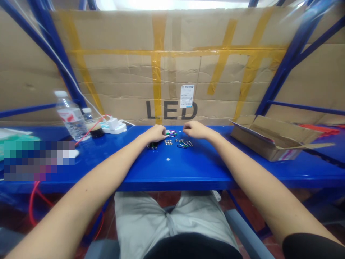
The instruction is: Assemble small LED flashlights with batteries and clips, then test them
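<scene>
Head view: coloured clips (170, 133) lengthwise left-right.

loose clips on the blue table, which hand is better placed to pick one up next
Probably the right hand: it sits closest to the loose clips, while the left hand is busy at the coloured bundle.

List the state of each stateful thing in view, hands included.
left hand: curled, fingertips at the coloured clips, grip unclear
right hand: curled, knuckles up, grip unclear
coloured clips: bunched on the blue table between the hands
loose clips: lying flat, scattered, untouched
water bottle: upright, capped
cardboard box: flaps open
power strip: white charger plugged in
</scene>
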Available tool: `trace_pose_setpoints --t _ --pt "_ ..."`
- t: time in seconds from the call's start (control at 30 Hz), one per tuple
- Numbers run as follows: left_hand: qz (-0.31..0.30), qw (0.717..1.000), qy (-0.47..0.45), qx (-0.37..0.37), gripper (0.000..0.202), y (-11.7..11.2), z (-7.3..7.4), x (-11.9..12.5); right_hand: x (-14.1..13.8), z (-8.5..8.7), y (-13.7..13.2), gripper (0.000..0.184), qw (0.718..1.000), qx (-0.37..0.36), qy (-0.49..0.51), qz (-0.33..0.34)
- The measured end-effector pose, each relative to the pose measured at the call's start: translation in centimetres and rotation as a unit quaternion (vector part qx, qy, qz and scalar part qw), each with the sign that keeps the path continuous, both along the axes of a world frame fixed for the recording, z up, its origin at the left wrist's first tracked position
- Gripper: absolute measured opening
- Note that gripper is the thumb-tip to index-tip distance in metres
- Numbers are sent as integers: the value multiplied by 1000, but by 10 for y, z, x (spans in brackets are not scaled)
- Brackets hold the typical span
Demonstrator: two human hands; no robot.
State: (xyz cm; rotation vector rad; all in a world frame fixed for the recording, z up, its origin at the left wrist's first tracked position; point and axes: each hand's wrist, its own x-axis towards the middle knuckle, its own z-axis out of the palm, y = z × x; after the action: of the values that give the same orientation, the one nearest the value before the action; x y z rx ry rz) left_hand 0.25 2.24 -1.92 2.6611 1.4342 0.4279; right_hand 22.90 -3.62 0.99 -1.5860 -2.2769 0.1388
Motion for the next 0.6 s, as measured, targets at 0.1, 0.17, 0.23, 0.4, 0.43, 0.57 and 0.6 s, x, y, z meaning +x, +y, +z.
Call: trace_pose_setpoints --t 0.1,0.17,0.23,0.4,0.43,0.57,0.6 --pt "-28 999 -5 32 20 1 3 -2 -1 -2 1 17 1000 5 8 10" --pt "-67 996 -18 61 24 0 7 -3 -2 -3 1 18 1000 7 8 16" --pt "-107 992 -21 58 30 -2 10 -2 -2 -3 1 18 1000 8 6 22" --pt "-152 987 41 3 41 -5 8 2 -1 -4 2 19 999 1 4 31" --pt "-158 986 47 -1 41 -5 6 3 -1 -4 2 19 1000 0 4 31" --pt "-173 983 53 -10 37 -6 5 7 -1 -4 2 20 999 -5 0 33" --pt "-175 983 51 -11 35 -7 5 7 -1 -4 2 20 999 -5 -1 35"
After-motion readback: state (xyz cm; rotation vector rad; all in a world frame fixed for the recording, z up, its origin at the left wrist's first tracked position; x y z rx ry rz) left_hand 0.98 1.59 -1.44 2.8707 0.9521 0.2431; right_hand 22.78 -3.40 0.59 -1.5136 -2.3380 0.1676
